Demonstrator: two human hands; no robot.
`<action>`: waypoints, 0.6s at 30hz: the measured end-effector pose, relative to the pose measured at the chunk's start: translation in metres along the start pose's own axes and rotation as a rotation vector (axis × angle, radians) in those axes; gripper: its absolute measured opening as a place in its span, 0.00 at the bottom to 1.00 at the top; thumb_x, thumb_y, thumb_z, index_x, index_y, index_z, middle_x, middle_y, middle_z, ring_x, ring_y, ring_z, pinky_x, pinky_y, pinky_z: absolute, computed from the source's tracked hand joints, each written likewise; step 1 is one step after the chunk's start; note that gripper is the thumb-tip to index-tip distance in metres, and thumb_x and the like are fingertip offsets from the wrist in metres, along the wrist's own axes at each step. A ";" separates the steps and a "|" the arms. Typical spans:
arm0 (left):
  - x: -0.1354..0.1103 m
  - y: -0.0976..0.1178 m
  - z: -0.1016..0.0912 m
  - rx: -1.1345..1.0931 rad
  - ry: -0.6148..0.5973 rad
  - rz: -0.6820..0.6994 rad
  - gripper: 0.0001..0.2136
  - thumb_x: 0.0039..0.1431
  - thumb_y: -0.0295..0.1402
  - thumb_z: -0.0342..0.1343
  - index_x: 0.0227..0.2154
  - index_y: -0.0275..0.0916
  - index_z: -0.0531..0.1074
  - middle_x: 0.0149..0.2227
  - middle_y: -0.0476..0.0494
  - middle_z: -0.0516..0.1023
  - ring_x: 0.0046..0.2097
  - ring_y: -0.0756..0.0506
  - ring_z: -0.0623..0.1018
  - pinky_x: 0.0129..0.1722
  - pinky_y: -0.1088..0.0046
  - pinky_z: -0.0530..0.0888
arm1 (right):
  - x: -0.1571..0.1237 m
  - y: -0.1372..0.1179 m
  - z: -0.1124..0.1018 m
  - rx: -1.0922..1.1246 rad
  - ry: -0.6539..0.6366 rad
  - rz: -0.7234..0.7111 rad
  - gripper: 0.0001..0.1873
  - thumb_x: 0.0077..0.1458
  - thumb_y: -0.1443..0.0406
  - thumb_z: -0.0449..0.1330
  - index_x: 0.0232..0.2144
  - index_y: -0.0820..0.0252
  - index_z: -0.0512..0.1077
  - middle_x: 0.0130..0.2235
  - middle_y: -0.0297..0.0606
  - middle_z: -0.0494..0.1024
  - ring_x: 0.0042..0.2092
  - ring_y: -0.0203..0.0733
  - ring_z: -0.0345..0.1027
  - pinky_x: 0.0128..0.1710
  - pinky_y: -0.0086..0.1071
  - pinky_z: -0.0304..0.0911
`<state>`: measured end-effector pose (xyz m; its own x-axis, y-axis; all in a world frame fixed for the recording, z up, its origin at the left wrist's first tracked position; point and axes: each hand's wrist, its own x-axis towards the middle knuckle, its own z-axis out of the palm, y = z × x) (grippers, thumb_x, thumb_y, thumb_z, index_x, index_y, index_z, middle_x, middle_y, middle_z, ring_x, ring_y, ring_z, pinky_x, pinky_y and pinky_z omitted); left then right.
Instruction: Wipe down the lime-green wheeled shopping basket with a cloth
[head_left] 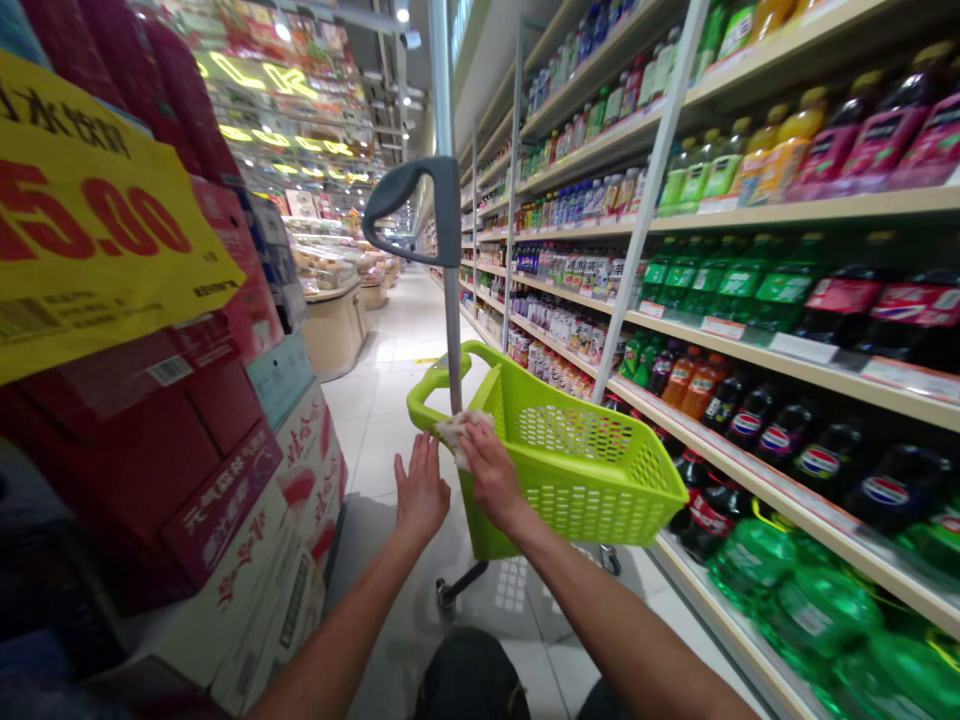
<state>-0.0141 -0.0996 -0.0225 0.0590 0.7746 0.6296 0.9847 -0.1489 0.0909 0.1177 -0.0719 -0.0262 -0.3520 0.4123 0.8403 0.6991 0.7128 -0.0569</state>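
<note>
A lime-green plastic shopping cart point(585, 480) with perforated sides stands before me on the floor. From its rear end rises a grey metal pole point(453, 330), with a dark grey loop handle point(397, 205) on it. My right hand point(491, 472) grips a crumpled whitish cloth point(466, 425) and presses it on the cart's green rim, close to the foot of the pole. Beside it, my left hand point(422, 490) has its fingers stretched out toward the rim and holds nothing. Whether its fingertips touch the rim I cannot tell.
Shelves of bottled drinks point(757, 275) line the right side, with big green bottles point(806, 600) at the bottom. Stacked drink cartons point(247, 540) and a yellow price sign point(90, 220) crowd the left. A tiled aisle point(397, 320) runs ahead past a display counter point(335, 325).
</note>
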 end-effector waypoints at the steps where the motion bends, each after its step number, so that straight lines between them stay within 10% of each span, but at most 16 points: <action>1: 0.003 0.004 0.001 -0.008 0.014 0.013 0.29 0.46 0.23 0.43 0.55 0.27 0.52 0.60 0.30 0.53 0.61 0.39 0.53 0.57 0.49 0.51 | 0.012 0.000 -0.001 -0.016 0.009 0.035 0.21 0.55 0.73 0.47 0.51 0.65 0.62 0.56 0.44 0.62 0.61 0.42 0.42 0.59 0.41 0.49; 4: 0.010 0.016 0.000 -0.021 0.043 0.074 0.28 0.46 0.23 0.43 0.55 0.27 0.53 0.59 0.31 0.54 0.61 0.40 0.53 0.57 0.50 0.50 | 0.018 0.011 -0.004 -0.073 -0.031 0.096 0.21 0.54 0.74 0.47 0.51 0.67 0.63 0.55 0.48 0.63 0.60 0.42 0.47 0.57 0.40 0.52; 11: 0.019 0.039 -0.002 -0.008 -0.026 0.218 0.30 0.45 0.23 0.43 0.56 0.30 0.53 0.61 0.37 0.52 0.62 0.43 0.52 0.59 0.53 0.46 | -0.087 0.083 -0.051 -0.209 0.106 0.317 0.28 0.50 0.79 0.41 0.51 0.63 0.63 0.56 0.44 0.63 0.60 0.39 0.46 0.57 0.41 0.51; 18: 0.021 0.063 0.008 0.012 -0.111 0.250 0.27 0.48 0.25 0.44 0.55 0.32 0.57 0.60 0.38 0.55 0.62 0.39 0.50 0.59 0.49 0.44 | -0.052 0.045 -0.030 -0.161 -0.081 0.257 0.26 0.46 0.80 0.46 0.48 0.66 0.66 0.56 0.47 0.62 0.61 0.44 0.42 0.56 0.45 0.52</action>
<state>0.0505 -0.0875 -0.0095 0.3172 0.7775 0.5431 0.9391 -0.3372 -0.0658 0.1862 -0.0783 -0.0562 -0.1947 0.6159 0.7634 0.8591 0.4827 -0.1703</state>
